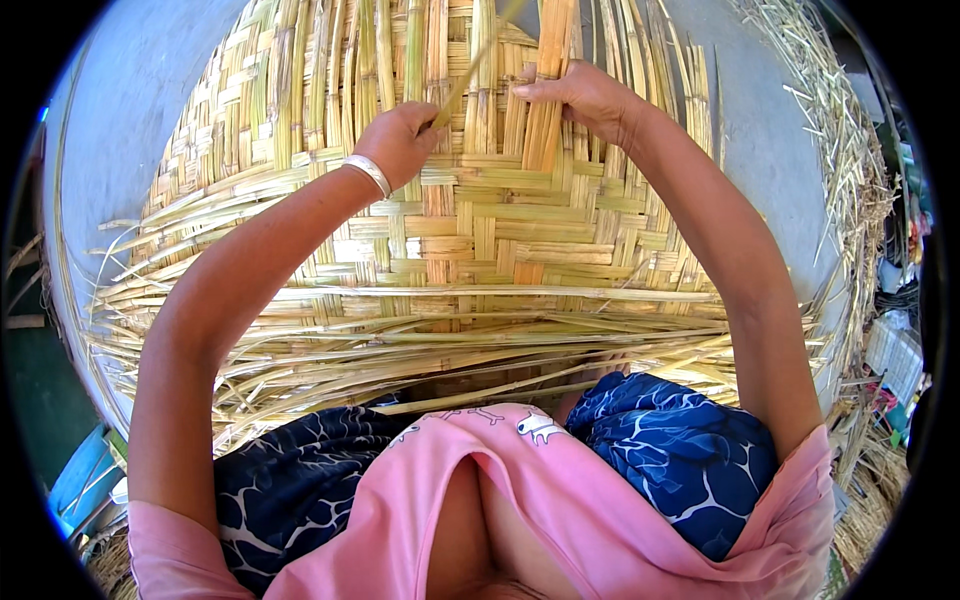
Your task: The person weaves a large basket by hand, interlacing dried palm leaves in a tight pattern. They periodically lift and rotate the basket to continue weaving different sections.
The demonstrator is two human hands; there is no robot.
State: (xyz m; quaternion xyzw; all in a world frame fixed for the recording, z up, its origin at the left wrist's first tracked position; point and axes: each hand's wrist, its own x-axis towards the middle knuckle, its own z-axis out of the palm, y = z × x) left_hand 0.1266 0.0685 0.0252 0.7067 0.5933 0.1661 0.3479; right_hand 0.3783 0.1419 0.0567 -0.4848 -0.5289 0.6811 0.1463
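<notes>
A half-woven mat [490,225] of flat yellow-green split strips, bamboo or cane by the look of them, spreads in front of me. My left hand [398,145], with a silver bangle at the wrist, is closed round the end of a thin greenish strip [474,72], which slants up and away to the right over the mat. To its right, my right hand [592,100] grips a bundle of raised orange-brown strips [546,110], thumb in front and the other fingers partly hidden. Several upright strips [385,60] run away from me at the far side.
Loose strip ends [180,330] fan out along the mat's near and left edges. Grey floor [120,110] shows on both sides. A heap of straw-like shavings [850,150] lines the right, with mixed clutter [900,345] beyond. A blue object [82,480] stands at lower left.
</notes>
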